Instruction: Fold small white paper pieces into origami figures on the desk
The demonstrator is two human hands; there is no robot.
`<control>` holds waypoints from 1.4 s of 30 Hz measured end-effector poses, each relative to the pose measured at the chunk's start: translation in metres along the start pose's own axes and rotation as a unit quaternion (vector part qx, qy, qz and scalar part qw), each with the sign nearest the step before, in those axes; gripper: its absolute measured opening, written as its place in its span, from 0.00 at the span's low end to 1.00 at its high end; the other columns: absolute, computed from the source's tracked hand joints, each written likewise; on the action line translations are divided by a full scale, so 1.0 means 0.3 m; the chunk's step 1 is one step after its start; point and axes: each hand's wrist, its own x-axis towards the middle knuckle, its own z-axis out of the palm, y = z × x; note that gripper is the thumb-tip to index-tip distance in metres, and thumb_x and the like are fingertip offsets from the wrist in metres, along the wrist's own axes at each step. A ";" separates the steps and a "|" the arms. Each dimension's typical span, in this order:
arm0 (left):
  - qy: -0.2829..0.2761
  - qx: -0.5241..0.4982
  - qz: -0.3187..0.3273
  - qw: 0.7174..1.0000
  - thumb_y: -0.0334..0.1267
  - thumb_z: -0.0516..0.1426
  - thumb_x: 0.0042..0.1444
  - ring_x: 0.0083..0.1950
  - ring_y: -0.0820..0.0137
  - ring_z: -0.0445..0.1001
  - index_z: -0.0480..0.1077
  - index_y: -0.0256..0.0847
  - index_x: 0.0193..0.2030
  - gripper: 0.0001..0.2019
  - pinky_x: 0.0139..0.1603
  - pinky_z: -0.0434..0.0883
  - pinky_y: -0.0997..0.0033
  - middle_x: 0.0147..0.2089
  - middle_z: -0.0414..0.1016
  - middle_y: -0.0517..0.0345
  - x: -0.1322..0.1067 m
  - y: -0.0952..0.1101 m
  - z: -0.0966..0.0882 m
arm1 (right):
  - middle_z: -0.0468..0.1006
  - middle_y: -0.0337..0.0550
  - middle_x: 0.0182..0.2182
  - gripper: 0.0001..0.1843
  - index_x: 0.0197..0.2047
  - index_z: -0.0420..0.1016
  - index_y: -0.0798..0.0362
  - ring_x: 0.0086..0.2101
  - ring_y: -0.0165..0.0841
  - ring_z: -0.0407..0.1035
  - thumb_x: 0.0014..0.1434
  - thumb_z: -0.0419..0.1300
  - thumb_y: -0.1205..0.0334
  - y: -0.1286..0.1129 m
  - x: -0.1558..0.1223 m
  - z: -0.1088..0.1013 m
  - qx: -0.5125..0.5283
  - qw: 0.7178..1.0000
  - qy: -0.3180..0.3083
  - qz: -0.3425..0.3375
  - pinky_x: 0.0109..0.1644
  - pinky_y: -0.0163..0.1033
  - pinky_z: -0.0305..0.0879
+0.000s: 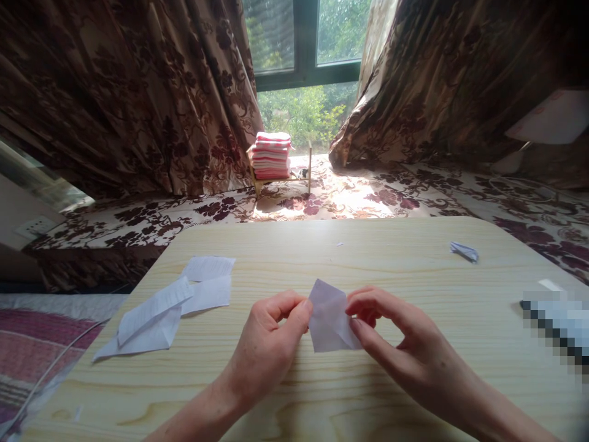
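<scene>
A small folded piece of white paper [329,319] is held just above the light wooden table [368,258], near its front middle. My left hand [271,334] pinches the paper's left edge between thumb and forefinger. My right hand [396,334] pinches its right side, fingers curled around the fold. Both hands are closed on the same paper.
Several loose white paper scraps [170,304] lie on the table's left side. A small folded paper shape [464,250] sits at the far right. A pixelated object [559,325] rests at the right edge. Behind, a stack of pink-striped cloths [270,155] stands on a small wooden stand before the window.
</scene>
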 end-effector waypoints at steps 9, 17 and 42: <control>-0.093 0.012 -0.035 0.995 0.38 0.50 0.58 0.27 0.75 0.56 0.59 0.39 0.20 0.15 0.28 0.56 0.75 0.22 0.56 0.64 -0.009 0.002 0.008 | 0.73 0.38 0.35 0.16 0.50 0.67 0.46 0.30 0.26 0.67 0.60 0.56 0.71 0.031 -0.003 0.011 0.013 0.998 0.018 -0.053 0.34 0.31 0.69; -0.100 0.023 -0.035 0.994 0.36 0.53 0.56 0.28 0.75 0.61 0.69 0.37 0.26 0.10 0.28 0.60 0.76 0.24 0.63 0.63 -0.010 -0.008 0.017 | 0.73 0.41 0.34 0.09 0.41 0.73 0.51 0.32 0.28 0.69 0.61 0.55 0.72 0.024 0.004 0.005 0.026 0.997 0.029 -0.072 0.32 0.31 0.68; 0.025 0.223 0.235 0.946 0.31 0.50 0.60 0.40 0.66 0.72 0.71 0.33 0.50 0.14 0.44 0.69 0.66 0.39 0.75 0.48 -0.013 -0.041 0.037 | 0.78 0.38 0.30 0.11 0.43 0.70 0.48 0.29 0.29 0.73 0.56 0.61 0.69 0.012 -0.007 0.020 0.057 0.996 0.056 -0.049 0.33 0.31 0.74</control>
